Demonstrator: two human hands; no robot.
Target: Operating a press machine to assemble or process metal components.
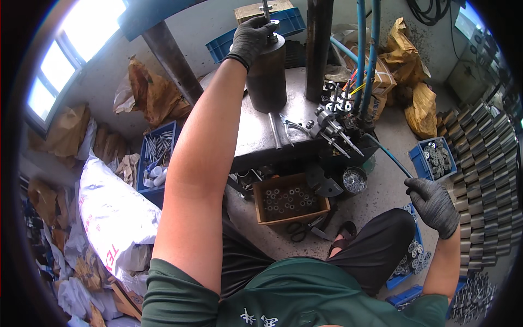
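Observation:
My left hand (251,42), in a dark grey glove, reaches to the top of a thick upright metal cylinder (266,76). Its fingers are closed round a small shiny ringed metal part (273,37) there, just below a vertical rod (265,8); the palm hides some of it. Off to the right, my right hand (434,206), also gloved, is curled at the end of a long thin lever bar (390,155) that slants up to the machine. On the worktable (254,124) lie a short metal rod (275,131) and pliers (294,128), beside several shafted metal parts (333,128).
A wooden box (291,215) of metal rings stands below the table, with scissors (297,231) near it. Blue bins (433,158) and stacked metal tubes (485,180) line the right. A white sack (117,212) leans at left. Dark machine columns (318,49) rise behind.

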